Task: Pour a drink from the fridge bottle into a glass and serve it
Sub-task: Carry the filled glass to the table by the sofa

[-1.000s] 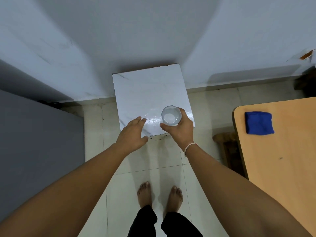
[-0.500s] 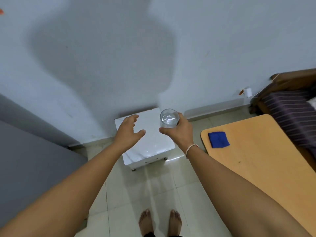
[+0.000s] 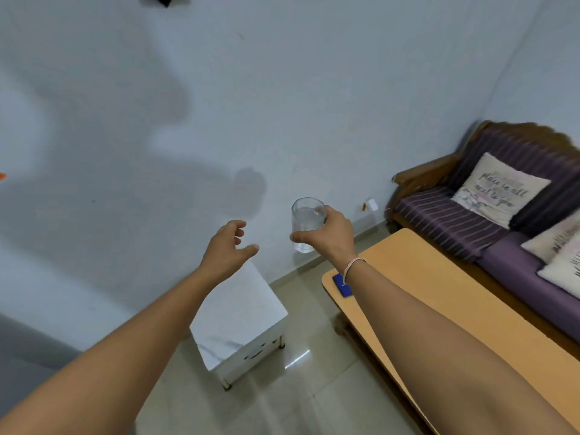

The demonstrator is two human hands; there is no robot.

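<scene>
Right hand (image 3: 332, 237) wrapped around a glass (image 3: 306, 222) of clear liquid, held up before the wall, white side table (image 3: 238, 315) below the empty, loosely spread left hand (image 3: 224, 251), wooden table (image 3: 439, 296) and purple sofa (image 3: 489, 215) to the right, blue cloth (image 3: 340, 285) mostly hidden behind the wrist

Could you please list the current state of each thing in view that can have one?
glass: upright, part full of clear liquid, held off any surface
right hand: closed in a grip around the glass
left hand: open, empty, fingers loosely curled
white side table: top bare
blue cloth: flat on the wooden table, partly hidden by the right forearm
</scene>
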